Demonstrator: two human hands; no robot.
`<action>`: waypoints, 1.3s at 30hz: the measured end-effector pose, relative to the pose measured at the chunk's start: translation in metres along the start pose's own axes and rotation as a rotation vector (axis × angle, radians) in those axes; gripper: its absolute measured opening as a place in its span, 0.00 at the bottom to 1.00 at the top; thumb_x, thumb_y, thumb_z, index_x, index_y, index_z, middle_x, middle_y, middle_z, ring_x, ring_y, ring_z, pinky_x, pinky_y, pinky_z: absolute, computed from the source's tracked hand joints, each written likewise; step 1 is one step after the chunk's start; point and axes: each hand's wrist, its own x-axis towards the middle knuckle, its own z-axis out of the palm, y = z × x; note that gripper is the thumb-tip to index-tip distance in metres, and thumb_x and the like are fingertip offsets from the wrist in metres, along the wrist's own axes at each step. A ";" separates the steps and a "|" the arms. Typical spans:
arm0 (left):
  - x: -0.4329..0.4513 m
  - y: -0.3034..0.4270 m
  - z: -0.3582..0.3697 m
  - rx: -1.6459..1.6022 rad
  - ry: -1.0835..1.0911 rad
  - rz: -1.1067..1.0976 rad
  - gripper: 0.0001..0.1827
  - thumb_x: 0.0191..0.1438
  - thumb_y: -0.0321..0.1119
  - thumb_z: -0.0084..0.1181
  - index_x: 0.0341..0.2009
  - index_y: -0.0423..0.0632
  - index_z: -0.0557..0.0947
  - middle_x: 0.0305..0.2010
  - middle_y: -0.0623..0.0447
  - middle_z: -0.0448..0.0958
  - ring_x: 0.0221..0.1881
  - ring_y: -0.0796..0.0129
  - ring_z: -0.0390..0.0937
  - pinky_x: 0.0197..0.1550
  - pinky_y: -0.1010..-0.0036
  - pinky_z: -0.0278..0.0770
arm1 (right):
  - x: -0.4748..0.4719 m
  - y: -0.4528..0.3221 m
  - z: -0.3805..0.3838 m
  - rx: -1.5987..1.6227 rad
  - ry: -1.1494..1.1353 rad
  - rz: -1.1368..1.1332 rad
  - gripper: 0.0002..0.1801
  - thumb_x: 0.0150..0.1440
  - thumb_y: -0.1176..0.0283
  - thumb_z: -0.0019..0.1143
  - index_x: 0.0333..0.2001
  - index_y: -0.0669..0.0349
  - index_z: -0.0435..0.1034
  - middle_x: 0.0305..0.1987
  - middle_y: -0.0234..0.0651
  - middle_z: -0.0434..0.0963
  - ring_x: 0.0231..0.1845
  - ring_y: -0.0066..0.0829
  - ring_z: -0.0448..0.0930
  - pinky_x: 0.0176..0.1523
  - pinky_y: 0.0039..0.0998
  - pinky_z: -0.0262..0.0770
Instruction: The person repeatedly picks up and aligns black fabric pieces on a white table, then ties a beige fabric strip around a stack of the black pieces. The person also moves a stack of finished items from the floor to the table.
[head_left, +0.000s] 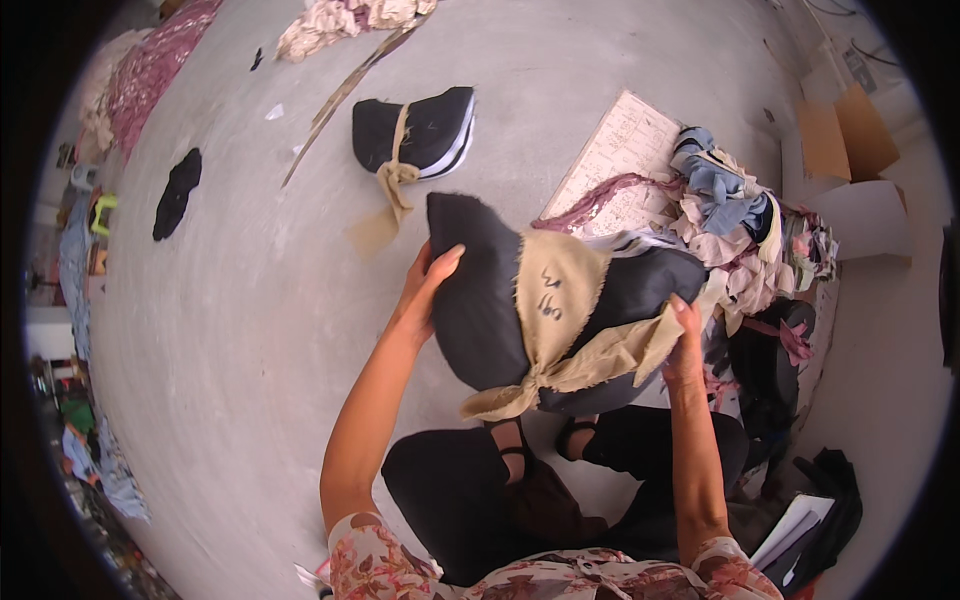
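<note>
Between my two hands I hold up a bundle of black fabric pieces (480, 300), with a little white layer showing at its far edge. A tan cloth strip (559, 292) with handwritten marks wraps its middle and is knotted near the lower edge. My left hand (427, 292) grips the left side, thumb on top. My right hand (684, 330) grips the right side, by a loose tail of the strip. Farther off on the floor lies a second black and white fabric bundle (412, 135), tied with a tan strip.
Beyond my right hand, tied fabric scraps (727, 187) are heaped beside a pale printed board (630, 127). An open cardboard box (847, 142) stands at the right wall. A black cloth scrap (178, 193) and a long narrow strip (352, 82) lie on the concrete floor (247, 315).
</note>
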 end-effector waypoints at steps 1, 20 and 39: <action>0.010 -0.013 -0.002 -0.010 0.021 -0.019 0.42 0.48 0.47 0.66 0.63 0.42 0.64 0.54 0.48 0.72 0.52 0.65 0.73 0.51 0.70 0.75 | 0.012 0.006 -0.003 0.020 -0.009 0.005 0.28 0.53 0.58 0.56 0.55 0.59 0.64 0.47 0.32 0.73 0.47 0.26 0.75 0.51 0.29 0.71; 0.090 -0.118 -0.111 -0.243 0.315 -0.075 0.30 0.60 0.58 0.45 0.56 0.48 0.75 0.50 0.54 0.78 0.49 0.66 0.77 0.55 0.70 0.74 | 0.202 0.139 0.046 -0.133 -0.501 0.210 0.47 0.49 0.55 0.62 0.68 0.59 0.53 0.61 0.38 0.67 0.59 0.30 0.69 0.56 0.29 0.67; 0.134 -0.137 -0.140 -0.249 0.523 0.030 0.35 0.53 0.60 0.55 0.56 0.48 0.75 0.49 0.53 0.78 0.48 0.65 0.77 0.52 0.70 0.75 | 0.258 0.184 0.043 -0.249 -0.587 0.275 0.59 0.46 0.43 0.64 0.71 0.61 0.43 0.70 0.49 0.55 0.70 0.41 0.57 0.66 0.37 0.58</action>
